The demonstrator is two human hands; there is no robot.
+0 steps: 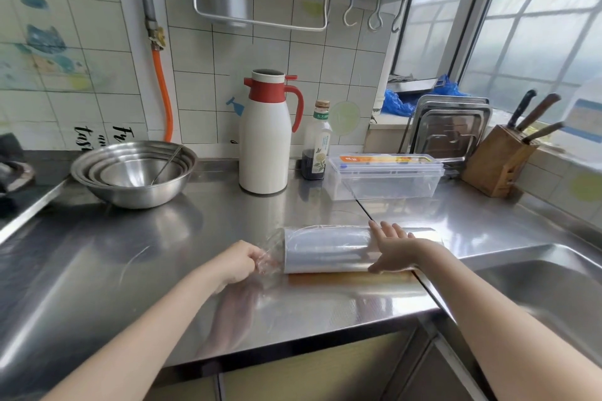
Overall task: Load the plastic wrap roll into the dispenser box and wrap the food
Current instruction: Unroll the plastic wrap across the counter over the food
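Left hand [239, 262] pinches loose clear film at the end of the plastic wrap roll [327, 249]; right hand [392, 247] lies flat across it, fingers straight. Roll lies on steel counter [130, 270]. Behind: clear dispenser box [386, 176], soy sauce bottle [317, 143], thermos jug [265, 133], nested steel bowls [133, 172], knife block [498, 163].

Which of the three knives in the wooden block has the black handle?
The leftmost knife in the knife block: its handle is black, while the other two handles to its right are brown wood.
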